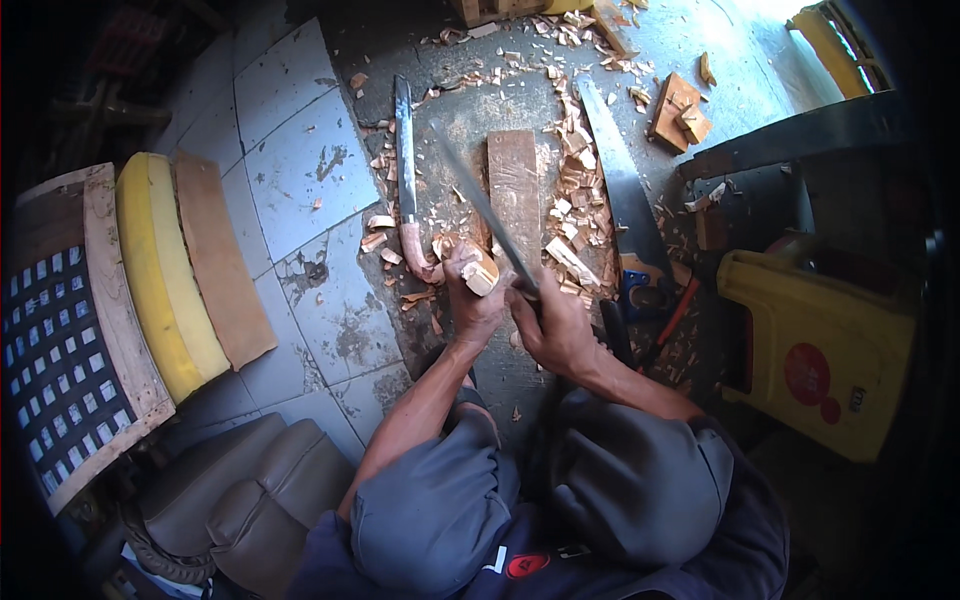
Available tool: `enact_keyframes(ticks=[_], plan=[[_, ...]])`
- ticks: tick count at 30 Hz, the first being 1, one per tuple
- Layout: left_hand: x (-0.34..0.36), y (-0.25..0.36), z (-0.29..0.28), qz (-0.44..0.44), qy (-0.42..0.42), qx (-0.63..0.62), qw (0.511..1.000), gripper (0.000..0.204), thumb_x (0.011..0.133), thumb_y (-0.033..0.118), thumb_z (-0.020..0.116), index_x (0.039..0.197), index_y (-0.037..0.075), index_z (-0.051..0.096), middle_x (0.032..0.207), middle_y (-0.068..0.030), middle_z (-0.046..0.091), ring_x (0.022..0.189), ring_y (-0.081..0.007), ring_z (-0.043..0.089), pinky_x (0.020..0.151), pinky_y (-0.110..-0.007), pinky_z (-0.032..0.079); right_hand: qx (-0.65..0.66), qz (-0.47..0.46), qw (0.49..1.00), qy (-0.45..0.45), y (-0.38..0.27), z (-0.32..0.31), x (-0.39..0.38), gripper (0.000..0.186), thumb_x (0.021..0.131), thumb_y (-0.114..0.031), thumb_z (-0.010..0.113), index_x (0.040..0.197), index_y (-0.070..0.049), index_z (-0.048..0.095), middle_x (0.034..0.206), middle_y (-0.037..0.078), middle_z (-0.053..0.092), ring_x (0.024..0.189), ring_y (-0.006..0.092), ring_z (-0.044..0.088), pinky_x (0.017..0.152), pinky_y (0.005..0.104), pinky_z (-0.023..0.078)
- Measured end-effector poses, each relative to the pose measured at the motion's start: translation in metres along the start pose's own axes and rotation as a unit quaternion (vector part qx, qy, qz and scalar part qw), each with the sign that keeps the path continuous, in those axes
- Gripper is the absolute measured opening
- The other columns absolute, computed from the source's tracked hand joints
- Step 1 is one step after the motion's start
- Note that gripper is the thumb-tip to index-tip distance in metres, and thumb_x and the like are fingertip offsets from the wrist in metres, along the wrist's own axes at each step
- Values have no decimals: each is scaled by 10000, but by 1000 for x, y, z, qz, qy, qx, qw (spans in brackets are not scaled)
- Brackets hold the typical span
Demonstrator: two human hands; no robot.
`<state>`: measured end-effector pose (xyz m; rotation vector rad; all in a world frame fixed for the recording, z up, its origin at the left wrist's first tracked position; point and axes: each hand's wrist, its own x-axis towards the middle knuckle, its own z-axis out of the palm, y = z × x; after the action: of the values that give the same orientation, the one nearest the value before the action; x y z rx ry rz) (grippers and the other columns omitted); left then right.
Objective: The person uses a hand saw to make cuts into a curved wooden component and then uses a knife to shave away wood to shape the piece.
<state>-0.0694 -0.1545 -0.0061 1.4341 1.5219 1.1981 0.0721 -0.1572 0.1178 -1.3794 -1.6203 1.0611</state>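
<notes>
Around a pale, partly carved piece of wood [480,277], the fingers of my left hand [474,308] are wrapped, its cut end facing up. My right hand [560,328] grips a long, narrow grey metal blade [468,185] that slants up and left above the floor. Motion blurs it, so I cannot tell whether it is a knife or a file. The two hands are close together, above my knees. Beyond them a worn wooden plank [513,185] lies on the floor. Left of it rests a machete [405,150] with a wooden handle.
A handsaw [618,170] lies right of the plank, among wood chips [578,150]. Farther right are a wooden block [680,112] and a yellow plastic stool [820,350]. To the left stand a webbed wooden frame [95,300], yellow foam [165,270] and brown cushions [250,500].
</notes>
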Motion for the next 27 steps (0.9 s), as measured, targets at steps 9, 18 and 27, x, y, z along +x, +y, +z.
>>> enact_keyframes(ticks=[9, 18, 27], plan=[[14, -2, 0, -74, -50, -6, 996, 583, 802, 155, 819, 1213, -15, 442, 1106, -153, 520, 1028, -292, 572, 901, -416, 482, -70, 160, 971, -164, 37, 6, -3, 333, 961, -183, 610, 1216, 3, 504, 861, 337, 656, 745, 511, 658, 661, 565, 516], [41, 1, -15, 70, -123, 170, 975, 613, 827, 217, 738, 1316, -1, 439, 1257, -239, 509, 1185, -417, 496, 975, -526, 428, 190, 339, 891, -236, 39, -39, 48, 278, 974, -250, 601, 1085, 4, 587, 600, 10, 499, 413, 130, 490, 380, 335, 418], [29, 17, -11, 81, -25, 218, 972, 408, 819, 222, 826, 1070, 48, 554, 1081, -159, 637, 990, -365, 625, 795, -469, 509, 130, 148, 979, -57, 56, 13, 32, 487, 899, -223, 739, 1307, -1, 593, 991, 69, 700, 890, 140, 651, 783, 326, 535]])
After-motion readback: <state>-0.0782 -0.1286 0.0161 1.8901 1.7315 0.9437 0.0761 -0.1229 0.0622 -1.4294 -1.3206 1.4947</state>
